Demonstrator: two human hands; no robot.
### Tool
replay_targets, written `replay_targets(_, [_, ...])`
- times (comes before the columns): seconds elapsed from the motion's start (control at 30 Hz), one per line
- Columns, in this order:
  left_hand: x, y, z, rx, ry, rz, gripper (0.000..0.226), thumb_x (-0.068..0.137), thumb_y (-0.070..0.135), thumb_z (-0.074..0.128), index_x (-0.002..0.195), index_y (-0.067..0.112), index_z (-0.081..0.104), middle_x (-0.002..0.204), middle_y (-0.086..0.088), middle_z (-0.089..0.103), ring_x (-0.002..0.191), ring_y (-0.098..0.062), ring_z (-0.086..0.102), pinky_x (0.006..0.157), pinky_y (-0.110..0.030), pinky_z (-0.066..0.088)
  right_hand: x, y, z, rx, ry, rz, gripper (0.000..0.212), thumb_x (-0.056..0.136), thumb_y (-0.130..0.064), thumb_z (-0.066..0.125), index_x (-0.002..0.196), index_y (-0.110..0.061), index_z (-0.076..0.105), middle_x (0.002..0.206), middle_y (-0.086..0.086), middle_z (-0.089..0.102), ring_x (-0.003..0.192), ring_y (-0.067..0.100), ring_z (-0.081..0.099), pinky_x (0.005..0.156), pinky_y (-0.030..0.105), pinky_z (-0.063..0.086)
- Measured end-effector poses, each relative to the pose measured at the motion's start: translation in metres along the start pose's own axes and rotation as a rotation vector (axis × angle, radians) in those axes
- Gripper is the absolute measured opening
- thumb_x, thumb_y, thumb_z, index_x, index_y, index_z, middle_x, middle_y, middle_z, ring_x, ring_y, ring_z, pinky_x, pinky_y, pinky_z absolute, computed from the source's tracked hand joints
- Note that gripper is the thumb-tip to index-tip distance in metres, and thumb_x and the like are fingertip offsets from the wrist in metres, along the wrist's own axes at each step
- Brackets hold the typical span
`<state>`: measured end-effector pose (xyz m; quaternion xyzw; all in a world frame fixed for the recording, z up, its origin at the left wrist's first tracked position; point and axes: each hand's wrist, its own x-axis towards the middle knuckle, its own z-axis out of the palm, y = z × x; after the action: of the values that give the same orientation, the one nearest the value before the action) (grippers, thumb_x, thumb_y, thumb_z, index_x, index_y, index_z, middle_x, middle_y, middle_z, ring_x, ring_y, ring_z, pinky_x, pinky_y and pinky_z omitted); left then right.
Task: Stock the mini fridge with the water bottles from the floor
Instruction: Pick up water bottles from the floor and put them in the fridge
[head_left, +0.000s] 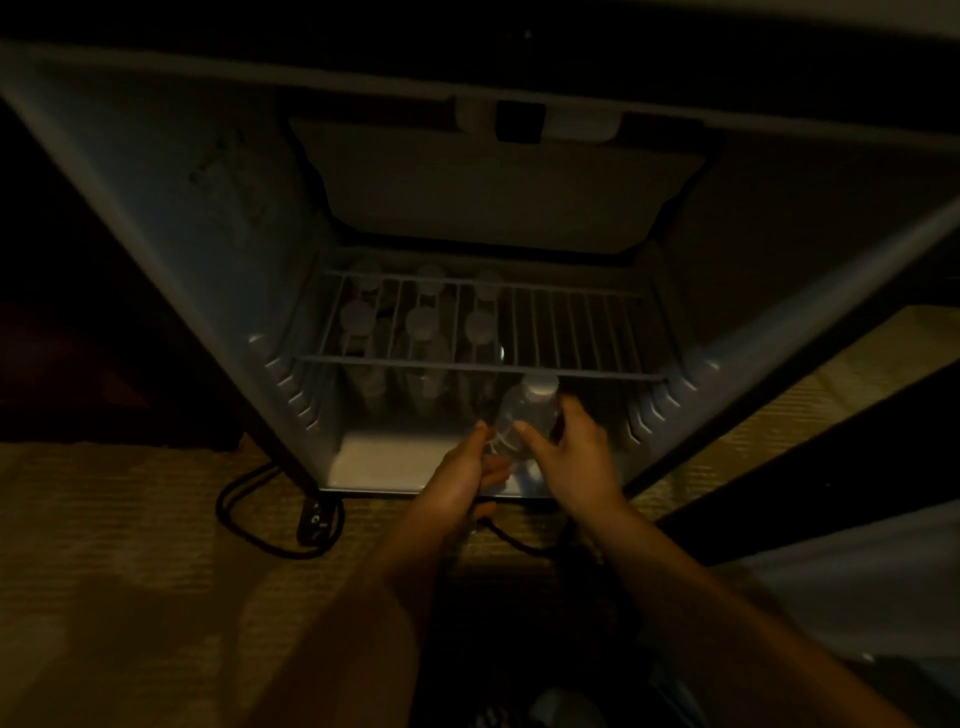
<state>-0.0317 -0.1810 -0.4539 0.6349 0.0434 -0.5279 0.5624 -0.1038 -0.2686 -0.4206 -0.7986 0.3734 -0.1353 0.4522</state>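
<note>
Gripping one water bottle: left hand, right hand.

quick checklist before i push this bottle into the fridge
1. Grip: left hand and right hand both hold the bottle: ok.
2. Fridge open: ok.
3. Room to the right of the standing bottles, no caps show there: ok.
4. Cap clears the front bar of the wire shelf: cannot tell.
5. Cable lies outside on the carpet: ok.
</note>
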Motion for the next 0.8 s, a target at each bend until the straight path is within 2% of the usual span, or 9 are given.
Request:
replay_targets(0.17, [0.006, -0.017, 0.004, -0.107, -0.026, -0.036, 0.05, 0.096, 0.049, 0.023, 0.137, 0.025, 0.04, 0.144, -0.001, 0.044, 0.134, -0.021, 0.039, 0.11, -0.041, 0.028, 0.003, 0.007, 0.005, 0.169, 0.006, 0.143, 0.042, 0.084, -0.018, 0.066, 0.124, -0.013, 0.052, 0.104, -0.007, 0.056, 0.1, 0.006, 0.052, 0.085, 0.022, 0.039])
replay_targets(0.27, [0.007, -0.019, 0.005, -0.169, -0.046, -0.029, 0.048, 0.096, 0.045, 0.027, 0.138, 0.026, 0.038, 0.147, 0.001, 0.041, 0.136, -0.02, 0.036, 0.111, -0.042, 0.026, -0.001, 0.02, 0.013, 0.248, 0.052, 0.252, 0.032, 0.084, -0.019, 0.067, 0.112, -0.009, 0.057, 0.096, -0.003, 0.061, 0.098, 0.017, 0.061, 0.076, 0.02, 0.043])
replay_targets(0.33, [0.01, -0.022, 0.004, -0.191, -0.042, -0.026, 0.047, 0.096, 0.044, 0.028, 0.137, 0.026, 0.039, 0.146, 0.002, 0.042, 0.137, -0.019, 0.036, 0.111, -0.043, 0.026, -0.003, 0.028, 0.02, 0.319, 0.069, 0.29, 0.024, 0.085, -0.016, 0.065, 0.106, -0.005, 0.061, 0.088, 0.0, 0.064, 0.09, 0.018, 0.064, 0.072, 0.02, 0.046])
replay_targets(0.43, [0.017, -0.024, 0.002, -0.208, -0.045, 0.0, 0.047, 0.096, 0.044, 0.025, 0.138, 0.027, 0.039, 0.146, 0.003, 0.043, 0.136, -0.016, 0.036, 0.111, -0.044, 0.024, -0.003, 0.03, 0.028, 0.619, 0.045, 0.384, 0.013, 0.089, -0.006, 0.058, 0.101, -0.004, 0.061, 0.087, 0.006, 0.064, 0.079, 0.014, 0.06, 0.061, 0.013, 0.049])
replay_targets(0.53, [0.023, -0.024, 0.006, -0.233, -0.054, 0.025, 0.047, 0.096, 0.046, 0.027, 0.137, 0.029, 0.039, 0.144, 0.007, 0.044, 0.134, -0.013, 0.039, 0.109, -0.044, 0.027, 0.003, 0.027, 0.029, 0.834, 0.043, 0.494, 0.029, 0.091, -0.005, 0.053, 0.118, 0.004, 0.053, 0.106, 0.017, 0.062, 0.086, 0.017, 0.06, 0.069, 0.017, 0.05])
replay_targets(0.67, [0.029, -0.02, 0.016, -0.283, -0.111, 0.133, 0.05, 0.095, 0.05, 0.024, 0.136, 0.031, 0.042, 0.142, 0.01, 0.047, 0.132, -0.009, 0.041, 0.106, -0.041, 0.032, 0.011, 0.02, 0.029, 1.082, 0.077, 0.545, 0.017, 0.095, -0.009, 0.045, 0.104, -0.005, 0.059, 0.1, 0.012, 0.064, 0.092, 0.017, 0.062, 0.081, 0.025, 0.049])
replay_targets(0.73, [0.034, -0.019, 0.018, -0.303, -0.116, 0.183, 0.054, 0.092, 0.056, 0.024, 0.135, 0.031, 0.044, 0.142, 0.008, 0.047, 0.132, -0.01, 0.04, 0.111, -0.044, 0.03, 0.017, 0.015, 0.029, 1.221, 0.093, 0.609, 0.019, 0.096, -0.018, 0.041, 0.097, -0.01, 0.058, 0.103, 0.011, 0.064, 0.09, 0.016, 0.063, 0.079, 0.024, 0.049])
replay_targets(0.8, [0.037, -0.019, 0.02, -0.304, -0.102, 0.208, 0.059, 0.088, 0.061, 0.025, 0.135, 0.031, 0.044, 0.141, 0.005, 0.048, 0.132, -0.011, 0.042, 0.113, -0.05, 0.029, 0.022, 0.012, 0.028, 1.29, 0.115, 0.637, 0.026, 0.097, -0.025, 0.037, 0.089, -0.012, 0.058, 0.09, 0.006, 0.068, 0.08, 0.013, 0.065, 0.075, 0.023, 0.048])
